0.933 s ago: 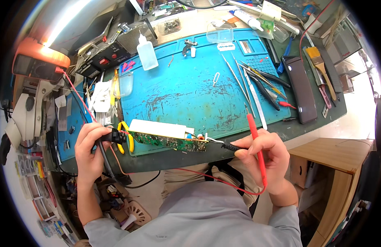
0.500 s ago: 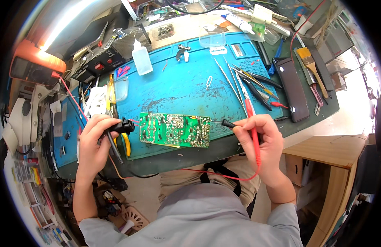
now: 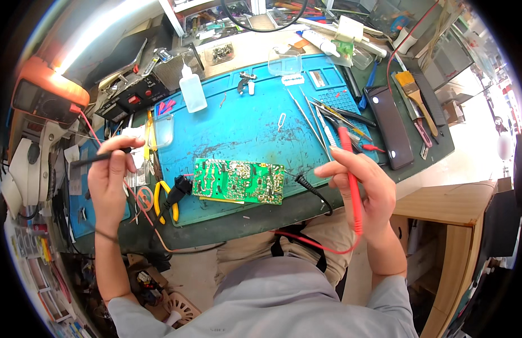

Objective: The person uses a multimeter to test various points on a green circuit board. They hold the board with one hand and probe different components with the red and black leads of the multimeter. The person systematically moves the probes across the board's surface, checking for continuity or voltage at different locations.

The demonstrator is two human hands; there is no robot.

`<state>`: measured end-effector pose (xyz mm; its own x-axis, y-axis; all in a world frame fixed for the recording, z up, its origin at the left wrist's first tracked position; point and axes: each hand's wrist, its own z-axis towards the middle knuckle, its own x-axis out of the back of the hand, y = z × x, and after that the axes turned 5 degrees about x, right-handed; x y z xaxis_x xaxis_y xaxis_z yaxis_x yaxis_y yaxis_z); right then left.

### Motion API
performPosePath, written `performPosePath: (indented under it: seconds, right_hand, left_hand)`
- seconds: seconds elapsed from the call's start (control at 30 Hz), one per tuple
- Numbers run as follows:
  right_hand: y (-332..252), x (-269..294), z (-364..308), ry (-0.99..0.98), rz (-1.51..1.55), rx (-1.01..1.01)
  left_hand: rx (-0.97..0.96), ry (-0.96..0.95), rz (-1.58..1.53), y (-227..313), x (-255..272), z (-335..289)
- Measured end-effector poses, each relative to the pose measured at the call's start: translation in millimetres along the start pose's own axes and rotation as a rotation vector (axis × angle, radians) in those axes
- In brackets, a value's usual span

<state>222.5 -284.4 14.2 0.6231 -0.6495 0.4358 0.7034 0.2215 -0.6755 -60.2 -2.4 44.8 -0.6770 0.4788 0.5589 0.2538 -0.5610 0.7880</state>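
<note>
A green circuit board lies on the blue mat near its front edge, solder side up. My left hand, raised left of the board, pinches a black test probe. My right hand stands right of the board and holds a red test probe, its tip end pointing away from me. A black plug-like connector rests at the board's left end, joined by thin wires. At its right end lies a black cable with a ribbed strain relief, touched by neither hand.
An orange multimeter stands at the far left. Yellow-handled pliers lie left of the board. On the blue mat are a white squeeze bottle and tweezers. A dark phone and a brush lie right.
Both hands have let go: my left of the black connector, my right of the black cable end; both now rest by the board. My left hand has moved left and up with the black probe.
</note>
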Motion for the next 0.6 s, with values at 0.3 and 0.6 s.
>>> performPosePath:
  seconds: [0.3, 0.6]
  right_hand:
    - [24.7, -29.7, 29.7, 0.1, 0.228, 0.109]
    - [34.9, -38.5, 22.6, 0.061, 0.137, 0.188]
  left_hand:
    - [-0.195, -0.192, -0.546, 2.8, -50.2, 36.5]
    - [-0.185, -0.212, -0.391, 4.0, -50.2, 13.8]
